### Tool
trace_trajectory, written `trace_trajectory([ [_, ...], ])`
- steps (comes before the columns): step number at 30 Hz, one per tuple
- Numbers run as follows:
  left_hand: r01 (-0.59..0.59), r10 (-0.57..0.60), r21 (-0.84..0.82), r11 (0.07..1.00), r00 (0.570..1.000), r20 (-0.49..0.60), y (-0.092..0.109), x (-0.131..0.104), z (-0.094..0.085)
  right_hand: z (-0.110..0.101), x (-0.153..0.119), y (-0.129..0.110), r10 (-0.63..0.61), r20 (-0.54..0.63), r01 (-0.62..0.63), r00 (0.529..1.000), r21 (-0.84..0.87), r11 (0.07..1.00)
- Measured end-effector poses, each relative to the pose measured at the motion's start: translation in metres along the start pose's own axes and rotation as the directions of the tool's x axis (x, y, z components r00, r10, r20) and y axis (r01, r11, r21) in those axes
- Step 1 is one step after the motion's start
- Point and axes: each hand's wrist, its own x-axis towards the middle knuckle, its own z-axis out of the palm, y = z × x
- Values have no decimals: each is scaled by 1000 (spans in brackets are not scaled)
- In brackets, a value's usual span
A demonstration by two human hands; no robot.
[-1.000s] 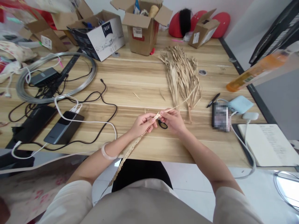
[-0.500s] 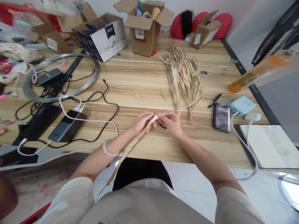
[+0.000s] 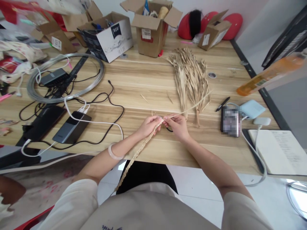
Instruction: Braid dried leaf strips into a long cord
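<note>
A long braided straw strip (image 3: 141, 147) slants from my fingers down over the table's front edge toward my lap. My left hand (image 3: 151, 124) pinches its upper end between thumb and fingers. Close beside it, my right hand (image 3: 176, 125) is closed on a thin pale straw strand (image 3: 192, 108), which runs out past the hand to the upper right. The fingertips of both hands nearly meet at the braid's tip. Beyond my right hand lies a bundle of dry straw leaves (image 3: 189, 76). A small black loop, partly hidden, shows between the hands.
On the left are a wire coil (image 3: 102, 73), a power bank (image 3: 72, 127) and tangled cables. Cardboard boxes (image 3: 151, 38) stand along the back. To the right lie a pen (image 3: 222, 104), a light blue case (image 3: 253, 109), an open notebook (image 3: 275, 150) and an orange bottle (image 3: 271, 75).
My left fingertips have closed in over the braid's tip, against the right ones. The outer strand has shifted slightly, and the whole view has moved a little.
</note>
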Motion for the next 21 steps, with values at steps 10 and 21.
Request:
trace_trajectory([
  [10,-9,75,326,945,979,-191,-3,-6,-3,4,1,-1,28,13,-28,1000,-20,999],
  [21,-130,155,164,978,976,-151,-1,-5,-2,15,4,-6,97,56,-103,994,104,989],
])
